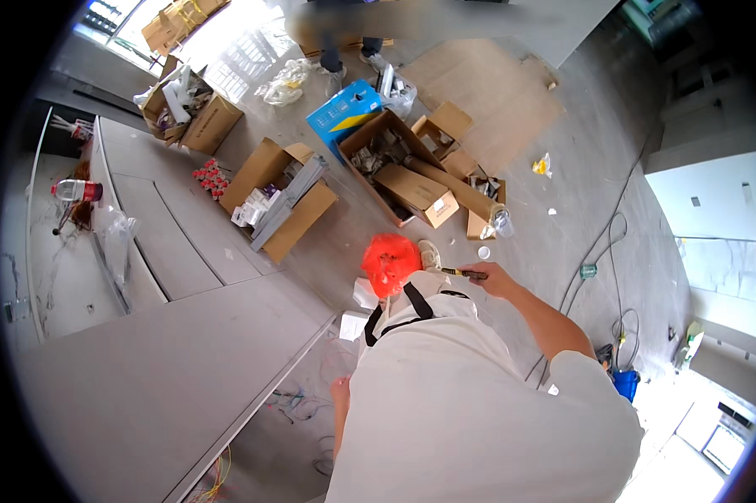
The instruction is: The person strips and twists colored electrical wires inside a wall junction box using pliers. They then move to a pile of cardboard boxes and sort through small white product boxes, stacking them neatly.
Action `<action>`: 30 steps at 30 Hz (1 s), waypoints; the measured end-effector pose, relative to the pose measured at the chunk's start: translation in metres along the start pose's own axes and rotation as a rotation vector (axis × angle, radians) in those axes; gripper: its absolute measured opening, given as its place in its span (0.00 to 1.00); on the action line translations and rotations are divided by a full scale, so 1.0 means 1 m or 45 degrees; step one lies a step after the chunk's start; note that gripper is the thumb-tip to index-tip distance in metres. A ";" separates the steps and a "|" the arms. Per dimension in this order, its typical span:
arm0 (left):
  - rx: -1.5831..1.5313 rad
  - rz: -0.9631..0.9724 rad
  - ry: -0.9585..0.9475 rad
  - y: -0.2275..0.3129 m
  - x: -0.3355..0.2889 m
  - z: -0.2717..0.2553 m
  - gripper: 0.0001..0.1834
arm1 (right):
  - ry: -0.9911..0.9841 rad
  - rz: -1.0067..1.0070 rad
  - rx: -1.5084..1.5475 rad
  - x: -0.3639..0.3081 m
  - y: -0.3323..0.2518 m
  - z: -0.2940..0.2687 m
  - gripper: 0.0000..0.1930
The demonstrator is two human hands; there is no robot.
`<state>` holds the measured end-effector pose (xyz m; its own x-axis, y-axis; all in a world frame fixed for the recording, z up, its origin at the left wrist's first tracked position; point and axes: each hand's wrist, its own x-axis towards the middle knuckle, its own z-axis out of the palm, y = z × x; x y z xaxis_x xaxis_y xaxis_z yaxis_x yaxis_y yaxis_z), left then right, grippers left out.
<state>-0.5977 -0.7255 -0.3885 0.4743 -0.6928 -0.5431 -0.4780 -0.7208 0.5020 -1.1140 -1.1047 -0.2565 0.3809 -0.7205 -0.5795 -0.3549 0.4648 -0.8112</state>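
Presently my right hand (495, 280) grips the dark-and-yellow tool (460, 272) by one end, apparently leaving its far end free, near the red bag (390, 261); left hand (341, 391): cannot tell.

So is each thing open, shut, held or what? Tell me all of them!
Right fingers: closed around the tool
Tool: held
Left fingers: partly hidden, grip unclear
Red bag: bunched up
Box with grey strips: open, things inside
Big box: open, things inside
Long box: looks shut
Blue box: looks shut
Bottle: looks capped
Cable: loosely looped
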 end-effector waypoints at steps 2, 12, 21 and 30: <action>0.221 -0.072 -0.106 -0.011 -0.014 -0.008 0.18 | -0.079 0.012 0.066 -0.011 -0.029 -0.004 0.24; -0.524 -0.327 -0.103 0.135 -0.029 -0.088 0.08 | -0.309 -0.190 -0.211 -0.050 -0.055 -0.017 0.23; 1.041 0.959 -0.025 0.077 0.029 -0.083 0.10 | -0.479 -0.286 -0.468 0.001 0.004 0.022 0.26; 1.253 0.680 -0.536 0.116 0.098 -0.028 0.18 | -0.216 -0.053 -0.890 0.071 0.063 0.046 0.17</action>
<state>-0.5857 -0.8775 -0.3649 -0.1479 -0.7057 -0.6929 -0.9890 0.1088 0.1003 -1.0699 -1.1025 -0.3525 0.5132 -0.6143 -0.5994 -0.7789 -0.0401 -0.6258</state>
